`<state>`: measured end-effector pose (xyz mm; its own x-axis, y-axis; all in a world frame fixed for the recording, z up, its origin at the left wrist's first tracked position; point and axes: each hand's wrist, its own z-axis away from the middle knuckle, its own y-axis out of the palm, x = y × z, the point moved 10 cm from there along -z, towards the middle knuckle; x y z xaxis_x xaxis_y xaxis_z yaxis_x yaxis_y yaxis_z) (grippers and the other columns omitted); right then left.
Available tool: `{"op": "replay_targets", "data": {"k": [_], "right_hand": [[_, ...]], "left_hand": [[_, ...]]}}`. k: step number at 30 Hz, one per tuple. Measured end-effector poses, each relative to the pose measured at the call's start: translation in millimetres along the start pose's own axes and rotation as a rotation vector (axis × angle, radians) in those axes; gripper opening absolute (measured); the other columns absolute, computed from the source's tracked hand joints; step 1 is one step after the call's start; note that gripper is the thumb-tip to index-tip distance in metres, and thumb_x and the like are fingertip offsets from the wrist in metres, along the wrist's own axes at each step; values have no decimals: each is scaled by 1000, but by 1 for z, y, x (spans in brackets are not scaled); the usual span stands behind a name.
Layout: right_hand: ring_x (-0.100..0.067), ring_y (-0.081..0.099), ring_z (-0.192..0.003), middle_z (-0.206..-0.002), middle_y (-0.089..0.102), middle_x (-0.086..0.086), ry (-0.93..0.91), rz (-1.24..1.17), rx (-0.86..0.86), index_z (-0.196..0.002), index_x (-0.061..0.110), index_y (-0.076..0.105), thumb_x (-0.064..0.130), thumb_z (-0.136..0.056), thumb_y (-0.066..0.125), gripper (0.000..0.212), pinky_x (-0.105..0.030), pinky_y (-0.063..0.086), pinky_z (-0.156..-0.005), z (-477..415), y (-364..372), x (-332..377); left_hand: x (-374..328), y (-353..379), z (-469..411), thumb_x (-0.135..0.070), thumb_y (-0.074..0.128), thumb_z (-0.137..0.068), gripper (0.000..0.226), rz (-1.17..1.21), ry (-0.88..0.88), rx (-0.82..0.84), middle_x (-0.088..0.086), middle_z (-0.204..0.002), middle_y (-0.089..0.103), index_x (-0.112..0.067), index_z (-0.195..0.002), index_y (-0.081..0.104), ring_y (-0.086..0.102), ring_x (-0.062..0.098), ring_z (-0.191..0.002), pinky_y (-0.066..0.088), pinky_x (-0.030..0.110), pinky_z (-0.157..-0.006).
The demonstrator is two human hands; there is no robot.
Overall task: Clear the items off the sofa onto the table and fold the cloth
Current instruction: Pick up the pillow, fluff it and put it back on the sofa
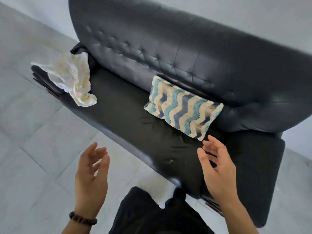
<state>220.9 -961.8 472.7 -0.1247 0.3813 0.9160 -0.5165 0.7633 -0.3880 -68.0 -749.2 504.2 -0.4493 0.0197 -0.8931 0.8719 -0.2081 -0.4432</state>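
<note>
Black leather sofa [168, 48], tufted backrest, seen from above and at a slant. Two task items on it. A cushion [184, 108] with wavy blue, navy and cream stripes lies on the seat, its far edge propped against the backrest, right of the seat's middle. A crumpled white cloth [70, 75] with faint yellow print sits at the sofa's left end, draped over the armrest, one corner trailing onto the seat; well apart from the cushion. Both hands are raised in front of the person, palms turned toward each other, fingers loosely spread, nothing held in either. The left hand [92, 179] hovers over the grey tiled floor [33, 149] just off the seat's front edge; a dark beaded bracelet [82, 218] circles its wrist. The right hand [217, 171] hovers over the seat, fingertips just beside the cushion's near corner; whether they touch it cannot be told. The person's dark clothing [143, 213] shows at the bottom, between the forearms. The picture is slightly blurred.
</note>
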Motion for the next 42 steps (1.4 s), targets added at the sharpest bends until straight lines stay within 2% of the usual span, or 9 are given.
{"op": "replay_targets", "data": {"k": [3, 9, 16, 23, 26, 31, 35, 39, 42], "right_hand": [[-2, 60, -113, -117, 65, 13, -49, 3, 40, -136, 23, 53, 25, -92, 66, 46, -26, 52, -94, 10, 31, 27], [4, 58, -109, -117, 62, 17, -127, 50, 166, -133, 23, 54, 22, -91, 69, 45, -25, 50, -93, 43, 152, 80], [3, 57, -113, -124, 58, 19, -221, 124, 314, -134, 32, 50, 24, -91, 68, 47, -28, 49, -95, 97, 310, 160], [-1, 57, -117, -128, 59, 12, -305, 115, 412, -138, 24, 49, 27, -91, 66, 51, -29, 52, -94, 119, 455, 227], [-4, 58, -117, -129, 59, 8, -324, 124, 457, -138, 23, 49, 29, -89, 66, 52, -28, 50, -95, 116, 539, 241], [3, 57, -115, -129, 57, 9, -359, 101, 608, -140, 20, 47, 24, -90, 68, 54, -18, 51, -88, 107, 714, 287], [8, 56, -111, -125, 58, 16, -389, 51, 756, -142, 21, 46, 24, -92, 67, 54, -16, 48, -87, 112, 861, 367], [-1, 57, -114, -127, 57, 10, -480, 21, 922, -139, 28, 45, 28, -92, 66, 51, -16, 46, -86, 141, 999, 457], [-4, 57, -116, -128, 58, 8, -559, 32, 1014, -141, 23, 45, 27, -93, 65, 52, -19, 47, -88, 169, 1093, 506]], "left_hand": [[20, -55, 4, -18, 57, -95, 35, 24, -38, -96, -8, -114, 65, -25, -128, 50, 60, 4, -105, 44, 19, -83], [88, -181, -12, -20, 59, -94, 40, 104, -106, -246, -9, -117, 63, -27, -131, 48, 59, 1, -106, 52, 40, -87], [174, -360, -48, -17, 57, -96, 39, 189, -186, -491, -5, -118, 63, -20, -133, 48, 62, 18, -108, 48, 32, -88], [232, -487, -105, -17, 57, -96, 40, 231, -227, -640, -12, -116, 62, -21, -135, 47, 61, 20, -111, 48, 30, -87], [268, -534, -141, -17, 57, -97, 40, 233, -251, -719, -5, -119, 62, -21, -134, 47, 61, 19, -112, 50, 35, -88], [313, -631, -212, -17, 57, -97, 40, 201, -305, -864, -3, -122, 61, -20, -135, 46, 61, 22, -113, 49, 29, -82], [319, -734, -258, -16, 58, -97, 39, 149, -303, -1008, -6, -118, 62, -21, -134, 47, 62, 19, -111, 49, 50, -95], [327, -820, -288, -17, 57, -97, 38, 127, -307, -1169, -9, -116, 62, -23, -134, 46, 62, 13, -108, 50, 49, -94], [355, -868, -308, -17, 57, -97, 36, 167, -321, -1274, -9, -117, 62, -27, -131, 47, 62, 12, -108, 50, 48, -94]]}}
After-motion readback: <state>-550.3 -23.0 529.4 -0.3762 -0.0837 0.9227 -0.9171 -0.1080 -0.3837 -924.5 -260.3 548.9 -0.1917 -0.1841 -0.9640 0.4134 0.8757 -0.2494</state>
